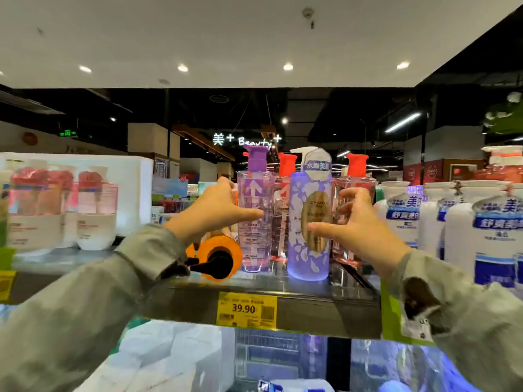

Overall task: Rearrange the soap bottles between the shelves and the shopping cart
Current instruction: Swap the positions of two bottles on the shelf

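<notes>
Shelf [325,309] with my left hand [215,210] spread wide against the clear purple bottle [256,244], right hand [356,224] spread against the floral bottle [297,250].

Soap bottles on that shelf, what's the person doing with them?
A person reaches to a shop shelf with both hands. The left hand spans a clear purple-pump bottle, thumb on its front; the right hand curls around the lilac flowered bottle beside it. Both bottles stand on the shelf; a firm grip is not clear. An orange bottle lies on its side by the left wrist.
</notes>
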Tool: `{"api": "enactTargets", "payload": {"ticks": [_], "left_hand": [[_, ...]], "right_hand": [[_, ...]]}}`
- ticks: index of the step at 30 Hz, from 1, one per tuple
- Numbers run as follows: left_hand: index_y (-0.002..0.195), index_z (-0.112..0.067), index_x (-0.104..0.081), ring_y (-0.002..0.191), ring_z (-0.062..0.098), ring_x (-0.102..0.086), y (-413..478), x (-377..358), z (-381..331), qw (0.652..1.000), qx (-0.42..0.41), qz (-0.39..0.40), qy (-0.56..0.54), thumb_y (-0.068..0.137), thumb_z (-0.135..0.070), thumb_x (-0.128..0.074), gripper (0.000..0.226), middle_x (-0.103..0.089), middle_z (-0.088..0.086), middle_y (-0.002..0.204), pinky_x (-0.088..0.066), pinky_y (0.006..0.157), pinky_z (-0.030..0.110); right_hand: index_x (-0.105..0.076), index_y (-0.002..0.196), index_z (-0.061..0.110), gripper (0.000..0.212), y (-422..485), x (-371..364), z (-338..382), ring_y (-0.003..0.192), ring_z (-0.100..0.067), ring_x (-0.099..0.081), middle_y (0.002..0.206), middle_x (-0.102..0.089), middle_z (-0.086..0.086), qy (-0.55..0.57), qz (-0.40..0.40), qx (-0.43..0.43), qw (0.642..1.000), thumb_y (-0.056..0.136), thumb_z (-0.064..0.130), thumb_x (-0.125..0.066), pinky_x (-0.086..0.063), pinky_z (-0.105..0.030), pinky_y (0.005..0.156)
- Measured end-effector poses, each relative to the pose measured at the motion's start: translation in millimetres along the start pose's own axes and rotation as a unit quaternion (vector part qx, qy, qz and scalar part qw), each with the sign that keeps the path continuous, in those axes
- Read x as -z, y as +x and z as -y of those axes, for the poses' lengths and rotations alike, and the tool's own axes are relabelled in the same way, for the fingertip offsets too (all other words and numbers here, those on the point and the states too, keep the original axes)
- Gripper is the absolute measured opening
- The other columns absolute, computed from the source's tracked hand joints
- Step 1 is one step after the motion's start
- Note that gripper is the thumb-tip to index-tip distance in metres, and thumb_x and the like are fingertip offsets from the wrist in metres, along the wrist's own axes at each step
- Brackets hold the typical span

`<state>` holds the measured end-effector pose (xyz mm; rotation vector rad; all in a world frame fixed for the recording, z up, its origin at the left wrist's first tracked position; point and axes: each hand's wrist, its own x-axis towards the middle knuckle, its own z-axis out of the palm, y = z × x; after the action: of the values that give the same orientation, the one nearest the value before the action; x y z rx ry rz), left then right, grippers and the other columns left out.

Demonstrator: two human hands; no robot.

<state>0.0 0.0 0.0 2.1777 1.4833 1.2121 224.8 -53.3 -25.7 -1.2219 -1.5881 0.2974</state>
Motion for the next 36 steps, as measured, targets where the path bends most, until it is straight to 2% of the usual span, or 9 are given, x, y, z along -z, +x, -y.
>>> {"api": "enactTargets", "payload": {"ticks": [2, 6, 9, 11, 16, 18, 22, 29, 36], "left_hand": [[0.136, -0.003, -0.026, 0.083, 0.007, -0.050, 10.4, -4.7, -3.4, 1.000, 0.011, -0.002, 0.003, 0.075, -0.035, -0.077, 0.085, -0.050, -0.003, 0.097, -0.040, 0.061, 0.015], [0.141, -0.002, -0.011, 0.103, 0.018, -0.048, 30.4, -16.9, -1.1, 0.997, 0.046, 0.022, -0.062, 0.072, -0.032, -0.081, 0.103, -0.050, 0.004, 0.117, -0.041, 0.080, 0.026], [0.129, -0.012, -0.021, 0.095, 0.012, -0.056, 37.5, -26.0, 4.9, 0.993, 0.045, 0.023, -0.110, 0.071, -0.028, -0.082, 0.087, -0.052, -0.007, 0.096, -0.043, 0.072, 0.024], [0.120, -0.017, -0.024, 0.089, 0.010, -0.058, 38.9, -29.6, 9.1, 0.992, 0.031, 0.010, -0.124, 0.068, -0.027, -0.084, 0.080, -0.055, -0.005, 0.097, -0.045, 0.072, 0.024], [0.124, -0.018, -0.034, 0.099, 0.016, -0.062, 39.4, -30.3, 16.2, 0.992, 0.008, 0.002, -0.122, 0.063, -0.030, -0.087, 0.082, -0.061, 0.001, 0.108, -0.051, 0.085, 0.035], [0.123, -0.020, -0.041, 0.099, 0.016, -0.063, 38.2, -30.3, 17.3, 0.993, -0.002, 0.011, -0.119, 0.060, -0.036, -0.088, 0.081, -0.063, 0.000, 0.109, -0.053, 0.088, 0.040], [0.113, -0.025, -0.059, 0.094, 0.013, -0.066, 33.7, -29.6, 18.2, 0.995, -0.049, 0.009, -0.085, 0.062, -0.045, -0.083, 0.060, -0.070, -0.004, 0.101, -0.054, 0.088, 0.040], [0.099, -0.026, -0.065, 0.089, 0.015, -0.067, 22.2, -24.8, 8.5, 0.998, -0.043, -0.003, -0.054, 0.066, -0.045, -0.080, 0.041, -0.071, -0.002, 0.093, -0.056, 0.083, 0.039], [0.096, -0.007, -0.068, 0.085, 0.026, -0.068, 16.3, -23.5, -5.1, 0.997, -0.052, -0.051, -0.015, 0.058, -0.048, -0.084, 0.058, -0.072, 0.012, 0.090, -0.056, 0.077, 0.046]], "right_hand": [[-0.022, 0.131, 0.016, 0.088, 10.7, -4.9, -3.6, 0.116, -0.024, -0.047, 0.125, -0.041, -0.007, 0.006, 0.002, -0.008, 1.000, 0.068, 0.023, -0.083, -0.044, -0.038, 0.098], [-0.018, 0.131, 0.018, 0.095, 29.5, -17.4, -16.4, 0.114, -0.028, -0.053, 0.129, -0.046, -0.013, 0.027, 0.040, -0.043, 0.998, 0.065, 0.021, -0.086, -0.044, -0.046, 0.101], [-0.022, 0.127, 0.016, 0.088, 36.0, -21.3, -21.7, 0.112, -0.026, -0.054, 0.126, -0.048, -0.011, 0.043, 0.040, -0.036, 0.998, 0.066, 0.018, -0.085, -0.045, -0.042, 0.099], [-0.027, 0.120, 0.013, 0.078, 38.4, -23.2, -22.4, 0.106, -0.023, -0.055, 0.120, -0.050, -0.009, 0.039, 0.038, -0.034, 0.998, 0.068, 0.017, -0.084, -0.048, -0.036, 0.091], [-0.036, 0.111, 0.007, 0.060, 38.4, -23.8, -23.6, 0.069, -0.003, -0.057, 0.089, -0.056, -0.002, 0.031, 0.063, -0.036, 0.997, 0.072, 0.018, -0.081, -0.049, -0.017, 0.055], [-0.040, 0.108, 0.007, 0.058, 36.8, -23.8, -24.4, 0.070, -0.005, -0.060, 0.085, -0.058, -0.001, 0.015, 0.056, -0.034, 0.998, 0.071, 0.022, -0.082, -0.053, -0.022, 0.061], [-0.045, 0.102, 0.009, 0.061, 36.3, -23.7, -25.7, 0.091, -0.020, -0.061, 0.096, -0.060, -0.006, -0.041, 0.028, -0.032, 0.998, 0.064, 0.034, -0.085, -0.054, -0.043, 0.082], [-0.048, 0.104, 0.009, 0.066, 34.8, -22.1, -24.7, 0.091, -0.021, -0.061, 0.098, -0.061, -0.006, -0.050, 0.021, -0.037, 0.998, 0.060, 0.039, -0.086, -0.054, -0.044, 0.082], [-0.051, 0.098, 0.012, 0.067, 32.3, -15.5, -20.0, 0.088, -0.020, -0.061, 0.095, -0.062, -0.005, -0.074, -0.014, -0.034, 0.997, 0.053, 0.044, -0.088, -0.055, -0.040, 0.079]]}}
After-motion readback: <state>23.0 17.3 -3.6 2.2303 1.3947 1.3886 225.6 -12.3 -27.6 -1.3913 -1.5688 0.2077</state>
